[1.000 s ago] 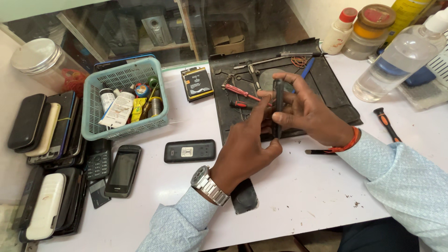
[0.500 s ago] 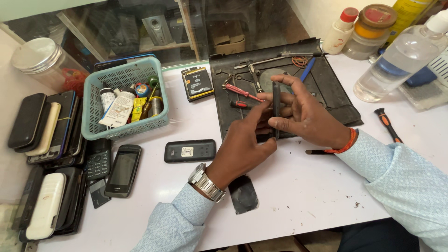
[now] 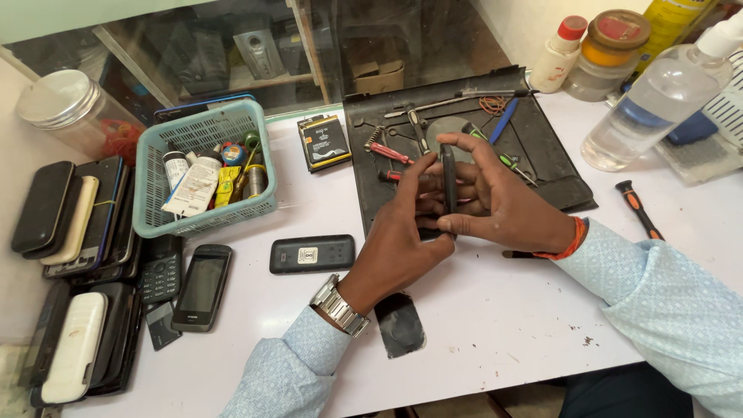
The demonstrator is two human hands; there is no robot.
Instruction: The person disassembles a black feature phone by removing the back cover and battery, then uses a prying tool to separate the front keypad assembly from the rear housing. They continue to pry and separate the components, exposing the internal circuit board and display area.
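White table (image 3: 495, 325): left hand (image 3: 402, 240) and right hand (image 3: 503, 205) clamp an upright black phone (image 3: 448, 182).

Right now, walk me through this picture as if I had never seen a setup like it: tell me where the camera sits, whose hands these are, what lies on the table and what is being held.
There is no machine here. The single picture comes from a camera worn on a person's head, looking down at their own two bare hands over a white table.

The left hand, with a metal wristwatch, and the right hand, with an orange wrist thread, together hold a thin dark phone upright on its edge, fingers pinching it from both sides.

Under the hands lies a black work mat with small screwdrivers and tweezers. To the left stand a teal basket of small bottles and tubes, a battery, a dark phone lying flat and stacks of old phones. A clear spray bottle and jars stand at the right.
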